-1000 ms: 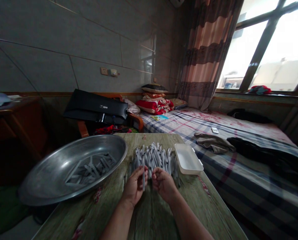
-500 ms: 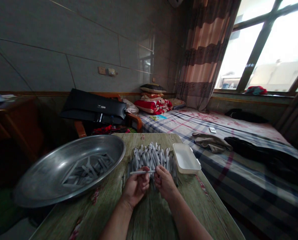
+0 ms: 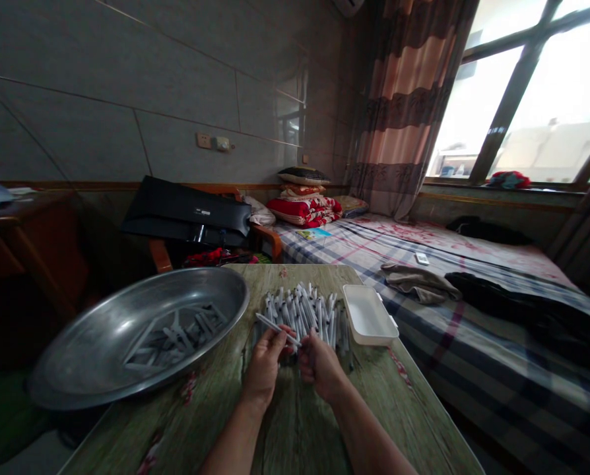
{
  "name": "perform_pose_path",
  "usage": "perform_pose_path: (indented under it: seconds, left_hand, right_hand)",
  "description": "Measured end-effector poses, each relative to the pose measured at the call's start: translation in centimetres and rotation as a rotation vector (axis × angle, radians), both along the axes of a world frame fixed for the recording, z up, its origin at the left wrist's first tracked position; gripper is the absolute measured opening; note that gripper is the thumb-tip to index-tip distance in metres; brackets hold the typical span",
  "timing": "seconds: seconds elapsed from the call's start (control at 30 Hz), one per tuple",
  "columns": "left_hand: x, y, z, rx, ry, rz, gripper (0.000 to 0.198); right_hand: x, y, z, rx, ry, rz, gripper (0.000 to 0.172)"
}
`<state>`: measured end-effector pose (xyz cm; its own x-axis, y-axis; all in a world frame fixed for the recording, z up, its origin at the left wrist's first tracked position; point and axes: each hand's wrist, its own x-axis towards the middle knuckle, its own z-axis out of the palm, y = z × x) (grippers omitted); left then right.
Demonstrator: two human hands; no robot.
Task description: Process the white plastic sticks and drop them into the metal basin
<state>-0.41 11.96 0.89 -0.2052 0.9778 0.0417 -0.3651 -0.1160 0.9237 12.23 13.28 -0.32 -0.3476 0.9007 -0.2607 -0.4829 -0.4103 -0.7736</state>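
Over the near edge of a pile of pens (image 3: 299, 307), my left hand (image 3: 265, 363) pinches one slim whitish pen (image 3: 270, 322) between thumb and fingers. The pen slants, its far end up to the left and its lower end toward my right hand (image 3: 322, 366). The right fingers are closed at that lower end, and the exact grip there is partly hidden. The pile's pens have pale, clear-looking barrels and some dark ends. To the left, a large oval metal basin (image 3: 60, 376) holds several loose clear and whitish pen-like pieces.
A white plastic box (image 3: 369, 315) with side clips stands right of the pile on the wood-patterned table (image 3: 295, 435). The basin overhangs the table's left edge. A bed (image 3: 364, 237) with clothes and a phone lies beyond on the right; a black monitor-like panel (image 3: 186, 210) leans behind.
The pen has turned from nearly level to slanting, its left end now higher. My left hand has shifted slightly left, and the right hand's fingers have curled in a little lower.
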Motion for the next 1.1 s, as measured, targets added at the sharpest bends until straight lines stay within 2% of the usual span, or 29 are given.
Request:
perform_pose_path:
  seconds: [0.13,0.2,0.43,0.67,0.8,0.93,1.1]
  left_hand:
    - [0.0,0.2,-0.2,0.004,0.007,0.028,0.032]
    - [0.0,0.2,-0.3,0.002,0.007,0.043,0.033]
    - [0.0,0.3,-0.3,-0.002,0.005,0.059,0.034]
    - [-0.1,0.4,-0.4,0.006,-0.004,0.084,0.034]
    - [-0.1,0.4,-0.4,0.012,0.0,0.081,0.032]
    - [-0.1,0.5,-0.6,0.012,0.027,0.094,0.033]
    - [-0.2,0.5,-0.7,0.014,0.034,0.102,0.034]
  right_hand:
    - [-0.4,-0.4,-0.4,0.142,-0.069,0.047,0.053]
    - [-0.6,-0.4,-0.8,0.159,-0.065,0.046,0.053]
    - [-1.1,-0.4,-1.5,0.174,-0.063,-0.008,0.051]
    - [-1.0,-1.0,-0.3,0.187,0.002,0.003,0.047]
    - [-0.8,-1.0,-0.2,0.102,0.055,0.036,0.045]
    - [-0.9,-0.8,-0.8,0.088,-0.021,0.048,0.05]
    - [-0.9,-1.0,-0.4,0.116,0.054,0.046,0.039]
